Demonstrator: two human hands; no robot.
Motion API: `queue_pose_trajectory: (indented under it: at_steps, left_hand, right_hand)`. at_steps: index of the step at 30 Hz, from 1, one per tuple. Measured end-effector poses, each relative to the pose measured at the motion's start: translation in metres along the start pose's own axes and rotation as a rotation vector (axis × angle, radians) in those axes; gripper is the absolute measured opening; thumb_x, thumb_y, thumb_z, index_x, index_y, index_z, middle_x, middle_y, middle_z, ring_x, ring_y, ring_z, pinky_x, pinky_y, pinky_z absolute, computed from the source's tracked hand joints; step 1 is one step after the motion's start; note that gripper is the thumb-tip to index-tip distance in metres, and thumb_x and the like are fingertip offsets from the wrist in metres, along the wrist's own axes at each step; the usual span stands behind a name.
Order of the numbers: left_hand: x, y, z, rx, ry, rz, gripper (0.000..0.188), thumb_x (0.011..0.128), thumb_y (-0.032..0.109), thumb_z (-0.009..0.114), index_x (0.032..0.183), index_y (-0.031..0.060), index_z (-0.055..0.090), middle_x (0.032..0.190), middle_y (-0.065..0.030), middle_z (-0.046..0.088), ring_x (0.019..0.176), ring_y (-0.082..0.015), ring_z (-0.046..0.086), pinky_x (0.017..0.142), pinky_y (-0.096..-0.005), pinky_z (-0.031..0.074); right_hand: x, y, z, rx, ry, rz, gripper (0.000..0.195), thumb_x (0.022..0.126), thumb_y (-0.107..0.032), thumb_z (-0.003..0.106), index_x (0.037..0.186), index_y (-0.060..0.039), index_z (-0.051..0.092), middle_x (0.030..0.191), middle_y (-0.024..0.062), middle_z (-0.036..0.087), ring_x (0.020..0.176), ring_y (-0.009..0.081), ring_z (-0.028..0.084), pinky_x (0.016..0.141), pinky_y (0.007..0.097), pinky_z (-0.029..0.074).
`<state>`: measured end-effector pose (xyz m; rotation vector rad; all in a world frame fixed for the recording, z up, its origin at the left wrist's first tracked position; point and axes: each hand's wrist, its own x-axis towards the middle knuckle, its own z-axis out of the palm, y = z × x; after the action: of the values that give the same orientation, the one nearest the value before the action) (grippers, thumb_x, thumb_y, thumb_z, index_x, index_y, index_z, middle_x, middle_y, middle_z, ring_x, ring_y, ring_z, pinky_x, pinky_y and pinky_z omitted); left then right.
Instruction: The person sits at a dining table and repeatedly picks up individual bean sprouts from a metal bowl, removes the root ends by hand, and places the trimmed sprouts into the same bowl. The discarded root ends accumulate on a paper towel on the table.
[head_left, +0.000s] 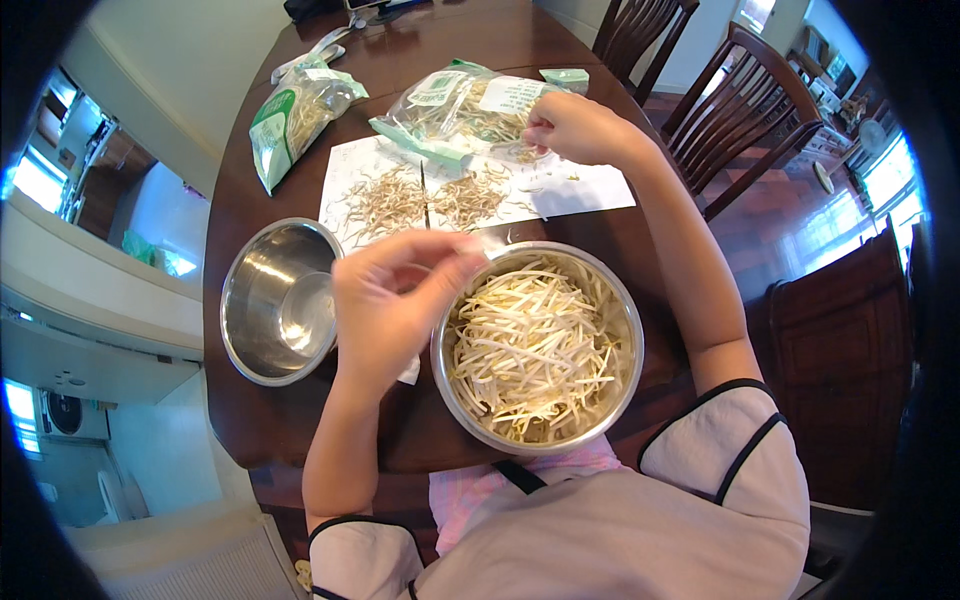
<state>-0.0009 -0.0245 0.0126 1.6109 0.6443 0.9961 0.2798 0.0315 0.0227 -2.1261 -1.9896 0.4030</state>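
Observation:
A steel bowl (637, 345) heaped with pale bean sprouts (532, 345) stands at the table's near edge. My left hand (390, 300) is over the bowl's left rim, thumb and forefinger pinched together. Motion blur hides whether a sprout is between them. Farther off, my right hand (577, 129) bends its fingers down beside an opened plastic bag of sprouts (480, 101). A few loose sprouts lie under those fingertips; whether they are gripped is hidden. Two piles of thin brownish root ends (386, 201) rest on white paper (592, 191), with a dark narrow strip between them.
To the left sits another steel bowl (277, 315) with a shiny bare bottom. A second bag of sprouts (296, 120) lies at the left edge of the dark wooden table (255, 420). Wooden chairs (739, 112) stand along the right side. A small green packet (566, 79) is behind my right hand.

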Motion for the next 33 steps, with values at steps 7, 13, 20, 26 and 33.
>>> queue_pose_trajectory:
  at_steps: [7,13,20,26,33]
  left_hand:
    - [-0.008,0.005,0.011,0.488,-0.361,0.378,0.023,0.071,0.003,0.080,0.093,0.0050,0.076,0.085,-0.0067,0.071,0.080,-0.0214,0.063,0.070,-0.0312,0.051]
    - [-0.008,0.010,0.010,0.558,-0.385,0.361,0.023,0.071,0.007,0.081,0.092,0.0127,0.078,0.101,-0.0038,0.070,0.087,-0.0201,0.060,0.072,-0.0308,0.050]
    - [-0.008,0.008,0.014,0.524,-0.374,0.397,0.027,0.070,0.005,0.080,0.096,0.0131,0.077,0.106,-0.0032,0.070,0.089,-0.0199,0.059,0.073,-0.0305,0.049]
    - [-0.003,0.008,0.011,0.480,-0.296,0.397,0.027,0.070,0.005,0.080,0.096,0.0091,0.076,0.108,-0.0061,0.070,0.088,-0.0202,0.060,0.076,-0.0302,0.049]
    - [-0.001,0.004,0.003,0.378,-0.062,0.324,0.013,0.076,0.002,0.078,0.087,0.0016,0.071,0.108,-0.0102,0.070,0.082,-0.0109,0.060,0.073,-0.0238,0.048]
  right_hand:
    - [0.029,0.030,0.032,-0.152,0.265,-0.013,0.018,0.088,-0.017,0.058,0.097,-0.0050,0.068,0.101,0.0144,0.069,0.097,0.0338,0.065,0.081,0.0430,0.051]
    - [0.049,0.047,0.067,-0.036,0.414,-0.275,0.007,0.080,-0.009,0.065,0.083,-0.0026,0.069,0.085,0.0172,0.068,0.090,0.0340,0.065,0.078,0.0427,0.052]
    - [0.049,0.043,0.080,-0.071,0.406,-0.230,0.006,0.080,-0.009,0.064,0.082,-0.0051,0.068,0.087,0.0169,0.069,0.090,0.0354,0.065,0.078,0.0444,0.052]
    - [0.043,0.042,0.067,0.009,0.358,-0.196,0.007,0.082,-0.010,0.065,0.086,-0.0048,0.068,0.086,0.0163,0.069,0.090,0.0351,0.065,0.078,0.0428,0.052]
    - [0.008,0.008,-0.001,0.488,-0.182,-0.352,0.012,0.085,-0.009,0.071,0.084,0.0024,0.066,0.082,0.0072,0.070,0.078,0.0131,0.065,0.070,0.0286,0.051]
